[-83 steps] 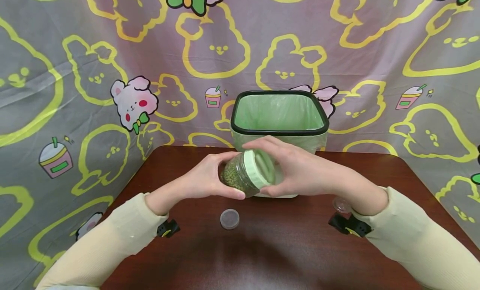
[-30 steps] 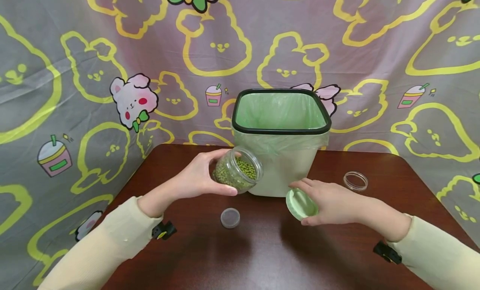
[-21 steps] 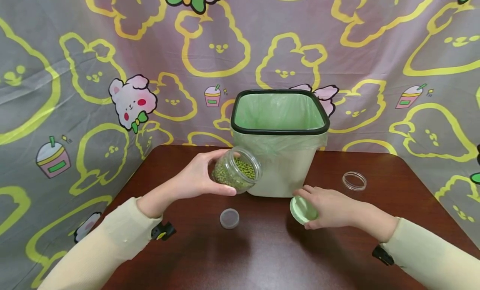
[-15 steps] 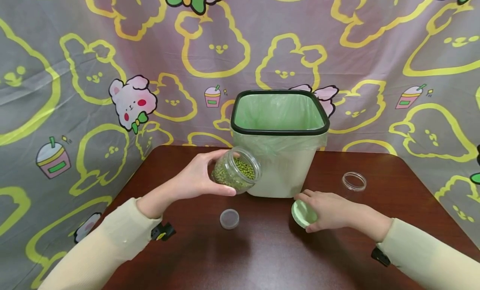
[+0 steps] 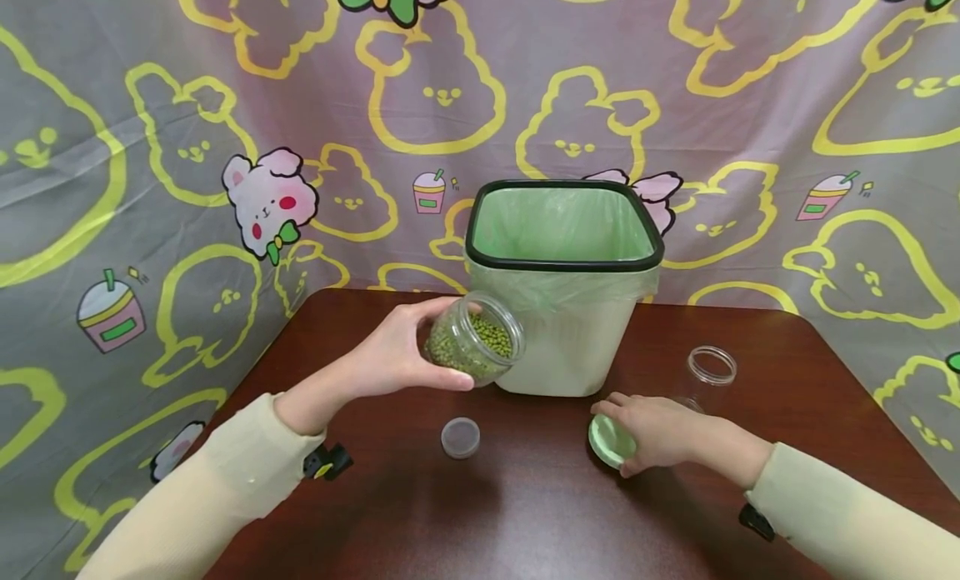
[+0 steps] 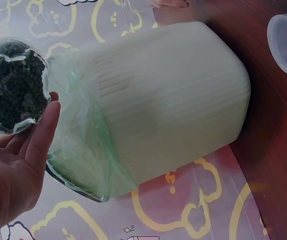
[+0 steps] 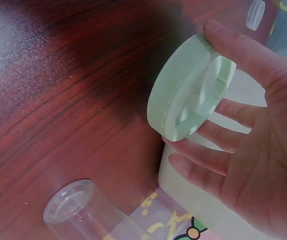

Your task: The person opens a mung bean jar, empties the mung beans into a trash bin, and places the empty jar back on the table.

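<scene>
My left hand grips a clear jar around its side. The jar leans to the right with its mouth uncovered, and green mung beans fill much of it. To its right, my right hand pinches a pale green jar lid by the rim, low over the table. In the right wrist view the lid is tilted between thumb and fingers; whether its edge touches the table I cannot tell. The left wrist view shows the jar with dark-looking beans behind the fingers.
A white bin with a black rim and green liner stands at the back of the brown table. A small translucent lid lies in front. Right of the bin is a clear container, partly hidden by my right hand.
The green lid has come off the jar, and my right hand has carried it right and down toward the table. My left hand still holds the jar, its mouth now facing up and right.
</scene>
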The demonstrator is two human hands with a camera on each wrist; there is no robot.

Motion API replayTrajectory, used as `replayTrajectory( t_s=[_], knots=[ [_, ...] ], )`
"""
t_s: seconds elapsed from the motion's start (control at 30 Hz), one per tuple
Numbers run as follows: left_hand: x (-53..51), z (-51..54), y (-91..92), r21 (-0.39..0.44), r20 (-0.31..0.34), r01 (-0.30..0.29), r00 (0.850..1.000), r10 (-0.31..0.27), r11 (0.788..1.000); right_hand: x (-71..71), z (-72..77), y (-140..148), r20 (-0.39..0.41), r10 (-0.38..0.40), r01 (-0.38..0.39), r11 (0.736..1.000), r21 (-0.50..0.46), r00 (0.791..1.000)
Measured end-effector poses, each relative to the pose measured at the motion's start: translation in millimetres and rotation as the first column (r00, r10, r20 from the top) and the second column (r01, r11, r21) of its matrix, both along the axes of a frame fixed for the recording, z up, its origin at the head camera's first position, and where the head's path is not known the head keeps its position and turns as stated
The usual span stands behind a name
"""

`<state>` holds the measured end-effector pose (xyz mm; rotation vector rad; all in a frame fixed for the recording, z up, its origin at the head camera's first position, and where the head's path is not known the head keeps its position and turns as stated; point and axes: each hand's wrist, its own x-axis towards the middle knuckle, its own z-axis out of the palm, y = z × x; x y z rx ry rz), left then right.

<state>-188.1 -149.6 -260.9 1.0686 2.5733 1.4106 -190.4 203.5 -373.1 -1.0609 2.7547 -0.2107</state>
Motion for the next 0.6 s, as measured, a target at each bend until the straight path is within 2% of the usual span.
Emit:
replayTrajectory(
  t_s=[0.13,0.6],
  knots=[
    [-0.4,0.2,-0.5,0.003,-0.008,-0.001,1.000,0.001,1.000,0.4,-2.4,1,-0.015,0.009,-0.008,1.000,0.008,1.000],
    [0.1,0.3,-2.8,0.011,0.000,0.007,1.000,-0.007,1.000,1.4,-15.8,4,0.028,-0.015,0.014,0.999,0.031,0.999]
  ],
)
